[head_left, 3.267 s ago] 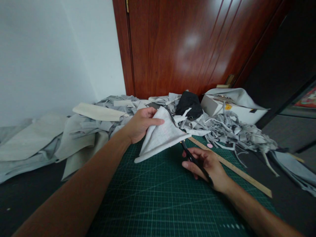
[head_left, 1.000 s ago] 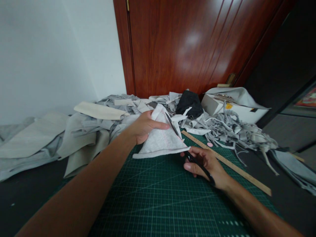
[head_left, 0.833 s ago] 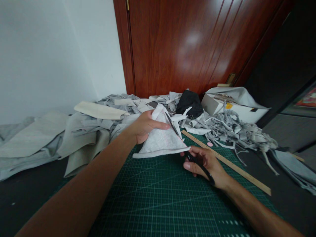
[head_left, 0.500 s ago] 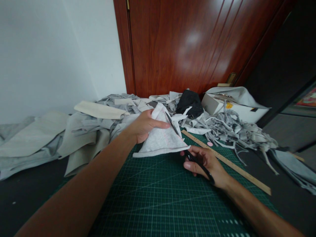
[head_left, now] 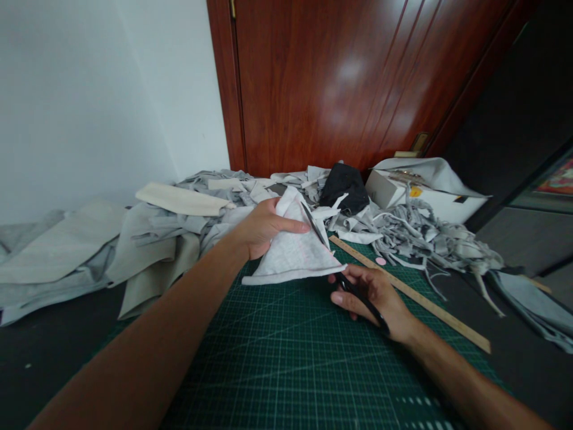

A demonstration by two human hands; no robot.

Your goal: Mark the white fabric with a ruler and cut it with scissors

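A light grey piece of fabric (head_left: 290,254) is raised above the green cutting mat (head_left: 268,358). My left hand (head_left: 265,230) pinches it near its upper left, thumb on top and fingers behind. Black-handled scissors (head_left: 362,301) are in my right hand (head_left: 373,292), whose fingers are wrapped round the handles. Their blades lie along the fabric's right edge, with one dark blade showing near my left thumb; part of the blades is hidden by the cloth. A narrow strip of fabric sticks out beyond the blades.
A wooden ruler (head_left: 439,310) lies slantwise on the mat's right side, beside a small pink disc (head_left: 380,261). Fabric pieces (head_left: 156,230) are heaped at the left. Grey scraps (head_left: 430,233), a black cloth (head_left: 344,185) and a white box (head_left: 447,203) stand behind, before a wooden door (head_left: 322,89).
Almost nothing differs. The fabric and both hands keep nearly the same place, and the scissor blades seem slightly further apart at the cloth's right edge.
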